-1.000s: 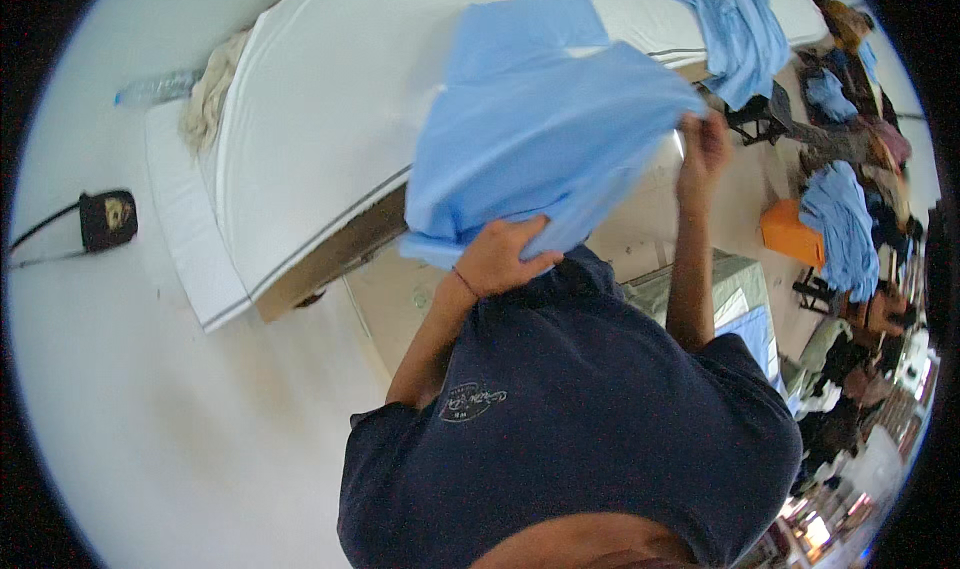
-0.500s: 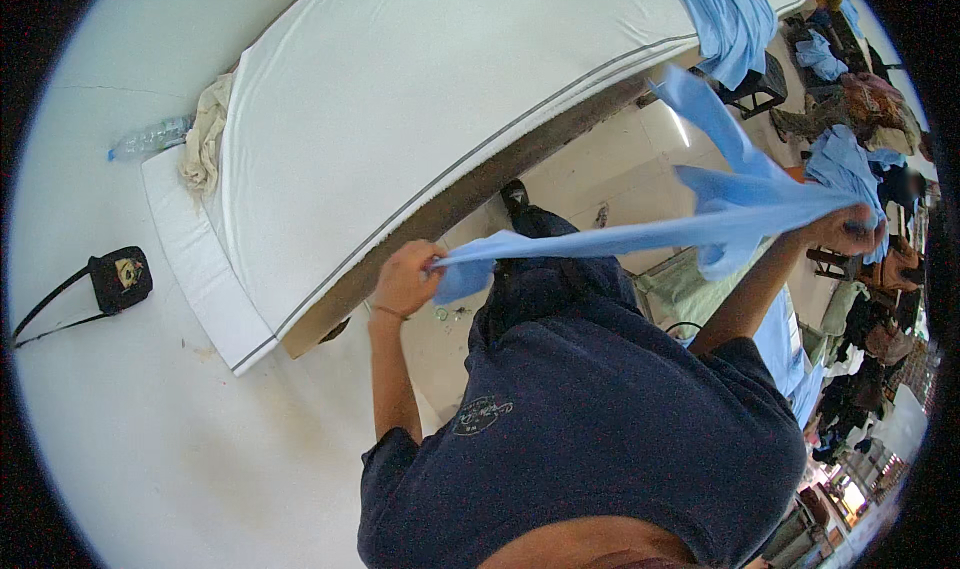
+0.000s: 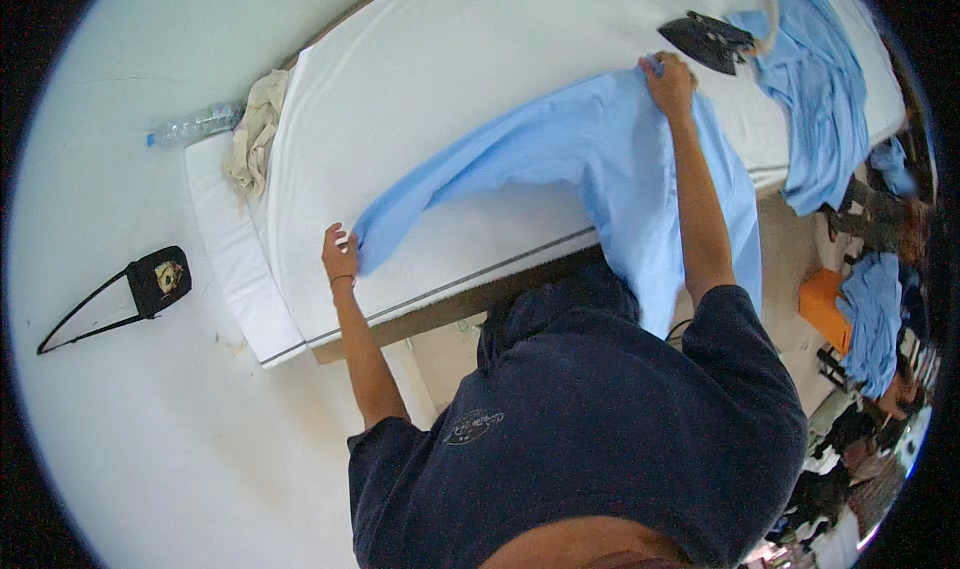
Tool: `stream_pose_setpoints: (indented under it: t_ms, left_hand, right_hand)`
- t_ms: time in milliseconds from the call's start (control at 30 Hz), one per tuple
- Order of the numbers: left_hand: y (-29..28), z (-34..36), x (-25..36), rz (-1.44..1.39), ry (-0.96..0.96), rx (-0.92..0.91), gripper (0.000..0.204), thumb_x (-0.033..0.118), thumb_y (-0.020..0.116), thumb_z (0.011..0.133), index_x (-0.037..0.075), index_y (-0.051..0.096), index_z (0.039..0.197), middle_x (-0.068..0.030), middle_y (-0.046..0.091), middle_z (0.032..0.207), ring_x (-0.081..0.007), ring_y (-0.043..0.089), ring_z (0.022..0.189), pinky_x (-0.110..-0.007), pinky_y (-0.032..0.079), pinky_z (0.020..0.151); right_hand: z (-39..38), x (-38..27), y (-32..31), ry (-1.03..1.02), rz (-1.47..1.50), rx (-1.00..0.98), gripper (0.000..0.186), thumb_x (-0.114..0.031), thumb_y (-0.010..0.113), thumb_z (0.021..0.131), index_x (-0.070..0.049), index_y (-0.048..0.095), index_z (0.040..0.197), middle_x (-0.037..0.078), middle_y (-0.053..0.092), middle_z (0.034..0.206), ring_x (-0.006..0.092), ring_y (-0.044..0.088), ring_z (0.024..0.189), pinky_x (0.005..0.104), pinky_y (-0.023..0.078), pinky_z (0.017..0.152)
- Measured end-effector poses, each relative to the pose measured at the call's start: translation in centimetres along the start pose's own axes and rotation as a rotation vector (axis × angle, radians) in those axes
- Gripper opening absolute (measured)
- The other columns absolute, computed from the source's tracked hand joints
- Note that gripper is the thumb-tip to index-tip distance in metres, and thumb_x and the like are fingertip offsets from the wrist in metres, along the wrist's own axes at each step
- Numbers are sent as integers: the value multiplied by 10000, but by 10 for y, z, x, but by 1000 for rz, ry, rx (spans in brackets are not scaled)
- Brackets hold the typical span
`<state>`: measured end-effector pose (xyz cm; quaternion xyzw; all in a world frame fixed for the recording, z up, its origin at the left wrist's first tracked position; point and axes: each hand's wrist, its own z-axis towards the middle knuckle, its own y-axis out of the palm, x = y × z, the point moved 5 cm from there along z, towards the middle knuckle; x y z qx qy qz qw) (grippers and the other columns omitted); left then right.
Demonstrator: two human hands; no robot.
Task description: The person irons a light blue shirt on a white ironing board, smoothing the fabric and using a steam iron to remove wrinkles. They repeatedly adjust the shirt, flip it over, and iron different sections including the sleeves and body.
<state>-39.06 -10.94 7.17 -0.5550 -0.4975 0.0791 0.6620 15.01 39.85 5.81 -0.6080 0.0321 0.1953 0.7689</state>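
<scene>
A light-blue garment (image 3: pixel 590 139) lies across the white padded table (image 3: pixel 420 99), with one long narrow part stretched to the left. That part's end is pinched by my left hand (image 3: pixel 341 256), whose outer fingers are lifted. At the upper right, my right hand (image 3: pixel 671 84) grips the garment's far edge with bent fingers. From there the cloth drapes over the table's near edge, down beside my right forearm. Just beyond my right hand sits a black iron (image 3: pixel 706 41) with a pale cord or hose.
Another light-blue cloth (image 3: pixel 825 99) hangs over the table's right end. A crumpled beige cloth (image 3: pixel 258 129) and a clear plastic bottle (image 3: pixel 200 125) are at the left end. A black bag (image 3: pixel 160 281) lies farther left. An orange box-like object (image 3: pixel 825 309) stands at right.
The garment, stretched in the air before, has come down onto the table. My right hand has swung forward and left over the table; my left hand has moved left. The iron has come into view.
</scene>
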Motion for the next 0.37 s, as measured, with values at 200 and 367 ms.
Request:
stream_pose_setpoints:
  t_ms: [200,367]
  left_hand:
    - [54,-48,-31,-188,-260,91,487,251,650,990,5,480,1374,-136,619,1204,-216,609,1060,-346,501,932]
    - [91,-85,-30,21,-376,120,644,390,741,914,35,508,1398,-182,485,1433,-312,531,1228,-452,448,1026]
  right_hand:
    - [-2,7,66,-8,-73,134,338,-420,683,900,-94,690,990,78,658,1068,311,574,1061,485,384,1001]
    - [9,9,67,-5,-2,160,293,-384,730,878,-113,685,979,75,657,1046,307,572,1055,459,371,1004]
